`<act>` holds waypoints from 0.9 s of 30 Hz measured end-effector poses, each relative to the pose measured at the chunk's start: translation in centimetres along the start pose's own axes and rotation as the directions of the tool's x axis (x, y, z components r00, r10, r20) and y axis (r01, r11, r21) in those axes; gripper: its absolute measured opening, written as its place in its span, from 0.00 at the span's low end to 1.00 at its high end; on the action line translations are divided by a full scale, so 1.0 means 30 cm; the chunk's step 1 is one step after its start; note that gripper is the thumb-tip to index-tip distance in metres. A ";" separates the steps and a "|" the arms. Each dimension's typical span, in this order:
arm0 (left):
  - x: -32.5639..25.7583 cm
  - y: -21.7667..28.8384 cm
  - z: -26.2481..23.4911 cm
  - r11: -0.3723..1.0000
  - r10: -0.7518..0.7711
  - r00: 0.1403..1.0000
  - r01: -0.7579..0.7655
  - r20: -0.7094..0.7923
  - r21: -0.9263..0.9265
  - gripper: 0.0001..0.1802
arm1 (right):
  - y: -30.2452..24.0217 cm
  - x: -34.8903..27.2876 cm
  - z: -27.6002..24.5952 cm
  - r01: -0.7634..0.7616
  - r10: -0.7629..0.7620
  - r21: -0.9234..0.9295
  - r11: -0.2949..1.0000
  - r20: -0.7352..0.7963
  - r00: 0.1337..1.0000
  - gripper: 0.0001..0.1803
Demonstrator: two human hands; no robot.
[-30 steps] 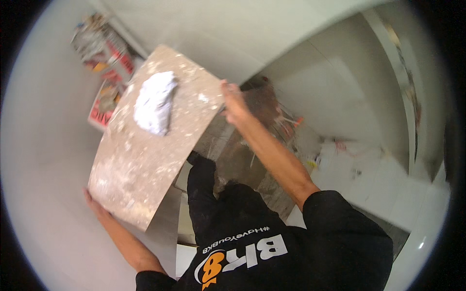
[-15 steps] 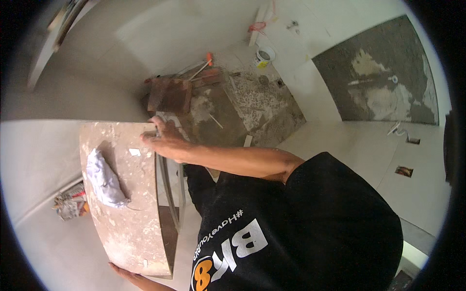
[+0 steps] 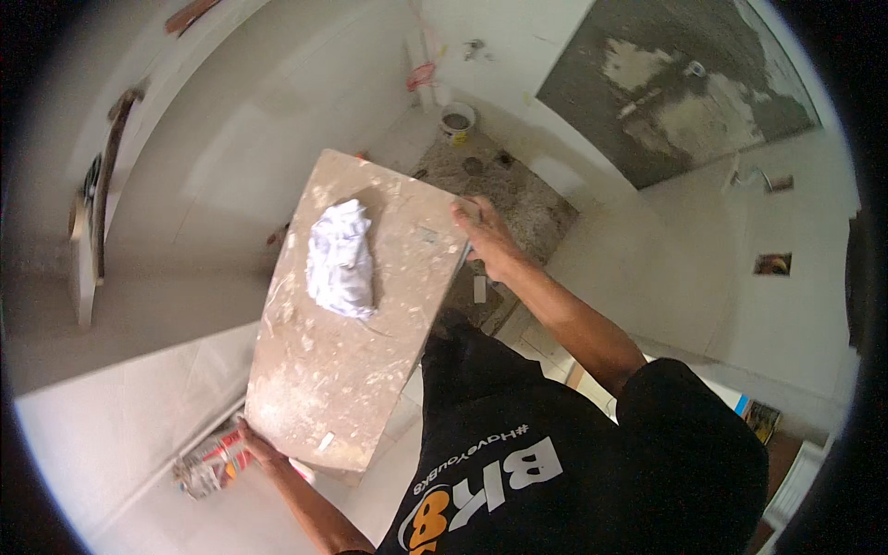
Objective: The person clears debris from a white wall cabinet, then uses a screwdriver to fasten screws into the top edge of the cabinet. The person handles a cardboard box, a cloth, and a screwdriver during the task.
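Note:
Between my two hands is a small work table [image 3: 324, 370] with a worn, plaster-spotted top. My right hand [image 3: 490, 242] grips its far right corner, thumb on top and fingers over the edge. At the near left edge my left hand [image 3: 262, 446] holds the side of the board, its fingers partly hidden. A crumpled white cloth [image 3: 340, 259] lies on the tabletop, with small pale chips [image 3: 326, 440] nearby. The table's legs are hidden beneath the top.
A torn printed bag [image 3: 211, 462] lies by the left wall, close to my left hand. A white bucket [image 3: 456, 120] stands at the far end of the rough floor [image 3: 532, 194]. Open wall boxes [image 3: 772, 265] and a cement patch [image 3: 680, 92] mark the right wall.
The table has shifted right, away from the left wall, and turned clockwise with both hands on it. The cloth rides along on top. The view has turned too.

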State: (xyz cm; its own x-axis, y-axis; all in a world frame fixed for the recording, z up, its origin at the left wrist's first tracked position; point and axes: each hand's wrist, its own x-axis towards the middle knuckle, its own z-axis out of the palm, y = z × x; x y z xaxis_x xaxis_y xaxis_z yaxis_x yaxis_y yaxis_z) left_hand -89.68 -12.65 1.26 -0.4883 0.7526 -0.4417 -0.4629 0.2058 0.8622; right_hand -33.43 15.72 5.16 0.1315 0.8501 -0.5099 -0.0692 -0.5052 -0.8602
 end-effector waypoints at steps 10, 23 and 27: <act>0.381 0.473 0.241 0.974 -0.205 0.907 0.152 0.368 0.168 0.37 | 0.073 -0.539 -0.037 0.000 0.123 0.375 0.927 -0.305 0.944 0.49; 0.519 0.566 0.641 0.819 -0.461 0.757 0.162 0.462 0.551 0.40 | 0.498 -0.966 0.052 0.133 0.205 0.509 0.850 -0.552 0.808 0.43; 0.894 0.320 0.633 0.808 -0.395 0.758 0.019 0.519 0.589 0.39 | 0.656 -0.965 0.121 0.173 0.205 0.523 0.834 -0.586 0.784 0.42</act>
State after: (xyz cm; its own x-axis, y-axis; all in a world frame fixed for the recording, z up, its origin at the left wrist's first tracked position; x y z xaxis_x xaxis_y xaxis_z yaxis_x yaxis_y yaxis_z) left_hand -93.16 21.37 2.39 0.1963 0.8137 -0.5471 0.0524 0.5485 0.8345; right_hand -42.19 -18.29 2.97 0.6688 0.4756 -0.5714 -0.5523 -0.1967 -0.8101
